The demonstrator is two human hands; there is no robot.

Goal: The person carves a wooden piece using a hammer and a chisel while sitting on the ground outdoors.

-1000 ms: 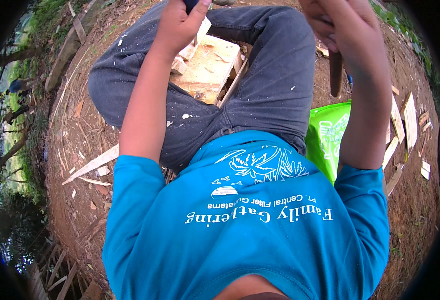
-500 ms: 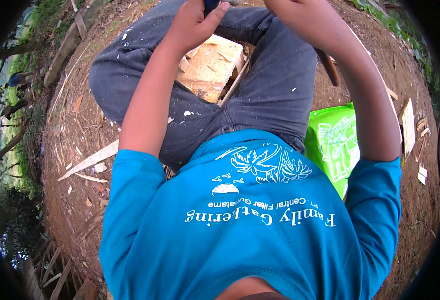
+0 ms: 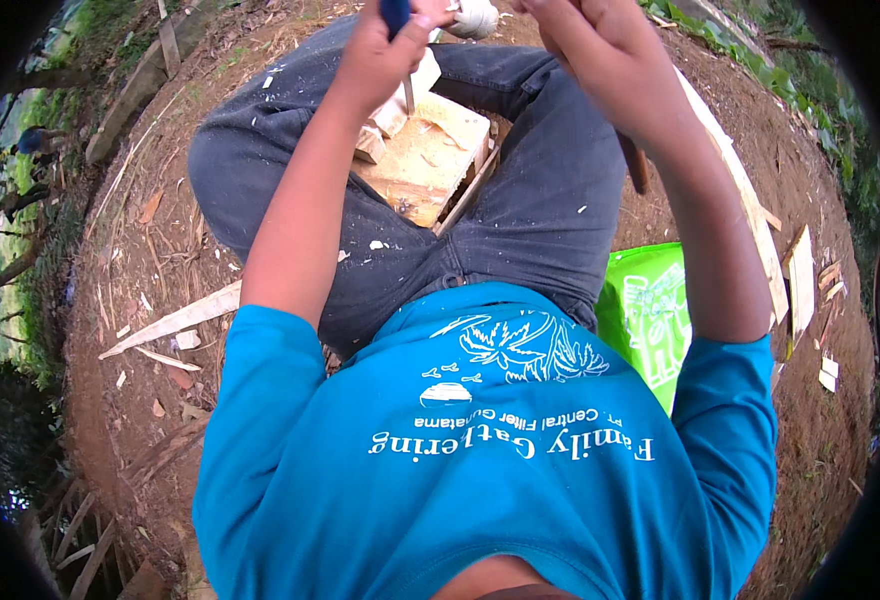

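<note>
My left hand [image 3: 384,58] is closed round the blue handle of a chisel [image 3: 409,92]. Its thin metal blade points down at pale wood pieces [image 3: 390,115] lying on a wooden block [image 3: 430,150] between my legs. At the top edge, my right hand [image 3: 595,35] has its fingers curled; the frame cuts off whatever they grip. Between both hands shows a whitish rounded thing [image 3: 474,18], perhaps a mallet head, but its link to the right hand is out of view.
Beneath my right forearm a brown handle-like piece [image 3: 636,165] sticks out. A bright green bag [image 3: 648,310] lies by my right hip. Long boards [image 3: 730,170] and a pointed wood strip [image 3: 175,322] rest on the dirt among chips. At far left is a distant person [image 3: 35,140].
The view has shifted slightly, and the chisel blade and whitish rounded thing now show more fully. My right hand has moved a little left and up.
</note>
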